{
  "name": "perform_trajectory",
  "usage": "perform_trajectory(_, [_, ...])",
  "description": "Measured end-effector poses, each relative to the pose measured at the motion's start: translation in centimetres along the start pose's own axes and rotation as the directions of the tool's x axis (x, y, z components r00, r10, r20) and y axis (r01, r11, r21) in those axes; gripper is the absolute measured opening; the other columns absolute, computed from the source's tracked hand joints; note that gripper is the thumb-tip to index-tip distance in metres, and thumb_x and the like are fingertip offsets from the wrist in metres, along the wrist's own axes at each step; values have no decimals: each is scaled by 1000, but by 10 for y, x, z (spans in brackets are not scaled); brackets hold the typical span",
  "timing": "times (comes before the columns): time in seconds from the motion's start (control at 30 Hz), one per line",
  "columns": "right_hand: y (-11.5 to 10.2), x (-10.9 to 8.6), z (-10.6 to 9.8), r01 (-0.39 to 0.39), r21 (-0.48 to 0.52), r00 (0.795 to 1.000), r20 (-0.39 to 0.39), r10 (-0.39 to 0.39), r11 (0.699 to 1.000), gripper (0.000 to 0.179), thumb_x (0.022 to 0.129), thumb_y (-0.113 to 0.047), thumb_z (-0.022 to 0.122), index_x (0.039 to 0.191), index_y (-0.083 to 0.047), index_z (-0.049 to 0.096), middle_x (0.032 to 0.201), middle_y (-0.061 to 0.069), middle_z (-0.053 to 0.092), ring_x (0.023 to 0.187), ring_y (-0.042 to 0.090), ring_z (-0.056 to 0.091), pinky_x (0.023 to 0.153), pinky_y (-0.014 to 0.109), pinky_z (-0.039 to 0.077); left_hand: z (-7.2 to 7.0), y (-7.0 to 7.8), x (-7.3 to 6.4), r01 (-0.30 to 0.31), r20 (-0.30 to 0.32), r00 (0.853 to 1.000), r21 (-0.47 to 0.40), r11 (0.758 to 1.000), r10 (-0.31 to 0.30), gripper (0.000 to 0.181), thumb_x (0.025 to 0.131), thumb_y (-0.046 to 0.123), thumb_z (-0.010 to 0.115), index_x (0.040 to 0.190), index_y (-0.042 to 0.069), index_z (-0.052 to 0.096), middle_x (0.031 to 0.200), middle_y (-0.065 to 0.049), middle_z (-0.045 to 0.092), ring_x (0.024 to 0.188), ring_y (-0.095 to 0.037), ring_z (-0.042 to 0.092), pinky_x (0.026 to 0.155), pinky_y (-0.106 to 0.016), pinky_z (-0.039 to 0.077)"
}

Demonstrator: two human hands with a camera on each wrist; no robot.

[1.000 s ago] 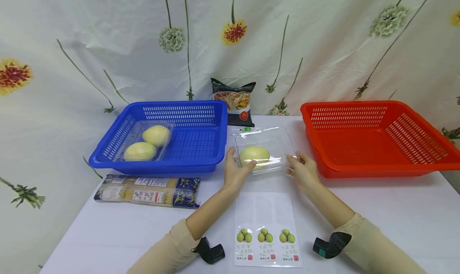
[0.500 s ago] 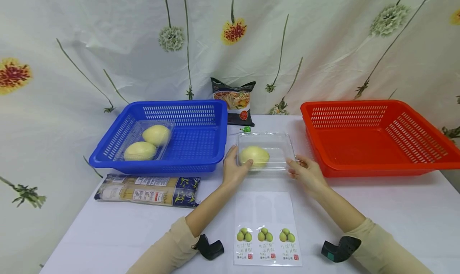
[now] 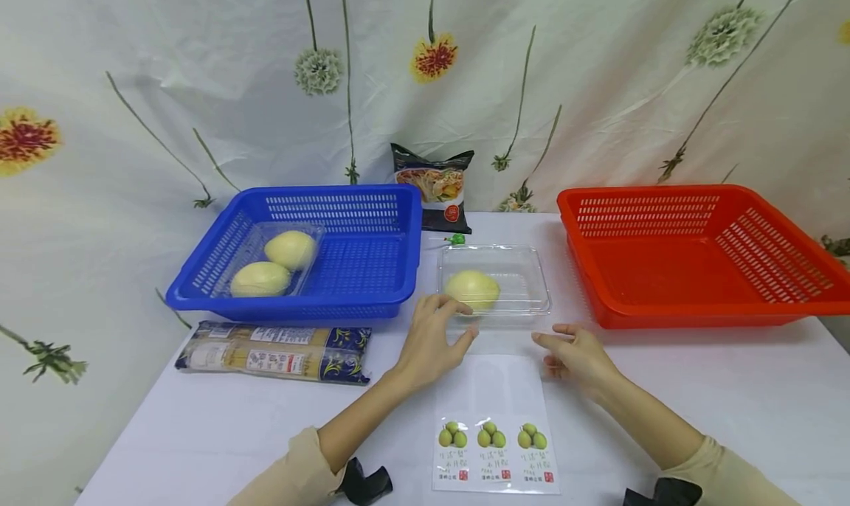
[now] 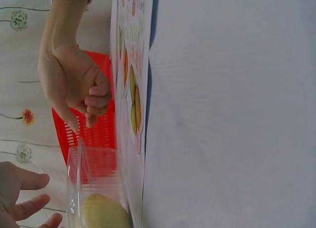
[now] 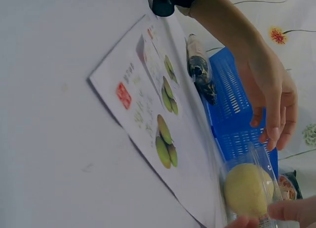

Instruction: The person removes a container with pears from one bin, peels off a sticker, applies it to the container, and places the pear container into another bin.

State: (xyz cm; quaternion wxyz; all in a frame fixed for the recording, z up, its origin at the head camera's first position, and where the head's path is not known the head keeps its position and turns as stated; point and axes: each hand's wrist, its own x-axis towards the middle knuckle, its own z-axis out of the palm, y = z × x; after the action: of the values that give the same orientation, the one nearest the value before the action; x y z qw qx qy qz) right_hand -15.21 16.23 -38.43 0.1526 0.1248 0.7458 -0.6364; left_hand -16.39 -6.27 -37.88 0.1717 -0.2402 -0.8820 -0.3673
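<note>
A clear plastic box [image 3: 518,277] with its lid down stands on the table, and one pale yellow oval fruit [image 3: 473,290] lies in its left part. My left hand [image 3: 428,344] is at the box's near left corner, fingers loosely bent and holding nothing; whether a fingertip touches the box I cannot tell. Apart from the box, my right hand [image 3: 576,358] hovers in front of its near right corner and holds nothing. Between my forearms lies a sheet of fruit labels [image 3: 494,447], each printed with green fruits.
At the left is a blue basket [image 3: 358,307] holding another clear box [image 3: 307,270] with two fruits. A pack of noodles [image 3: 272,352] lies before it. A red basket [image 3: 704,320] stands right. Behind are a black food bag [image 3: 434,189] and a small green item [image 3: 456,239].
The lidded box came down level onto the table. Both hands have since let go of its sides and drawn back toward the label sheet.
</note>
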Motion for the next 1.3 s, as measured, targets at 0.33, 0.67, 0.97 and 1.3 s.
perform_trajectory(0.33, [17,-20,9,604,-366,753,553,-356,708,28,82,-15,71,104,-1,60,80,-3,55,64,5,50,61,19,45,-18,3,-16,122,263,951,173,977,-165,25,73,21,79,89,9,65,73,-1,61,66,-15,54,57,-27,43])
perform_trajectory(0.67, [15,-26,38,723,-521,679,658,-327,454,41,75,-17,77,113,-10,63,92,-8,51,77,4,45,69,19,42,-33,-2,-31,196,446,840,281,939,-309,41,62,23,86,83,7,54,71,-6,59,60,-22,52,52,-33,41])
perform_trajectory(0.97, [7,-26,47,736,-552,665,697,-268,392,45,73,-18,79,116,-10,66,91,-8,48,78,4,45,70,18,41,-34,-6,-35,277,488,811,164,947,-322,43,66,20,84,95,4,56,62,0,53,57,-15,48,53,-27,39])
perform_trajectory(1.3, [3,-23,60,770,-564,635,722,-274,299,47,76,-27,78,118,-8,65,98,-6,49,84,5,46,77,20,44,-34,-9,-33,212,594,755,178,961,-277,52,58,6,86,101,5,57,63,2,50,58,-13,47,54,-27,39])
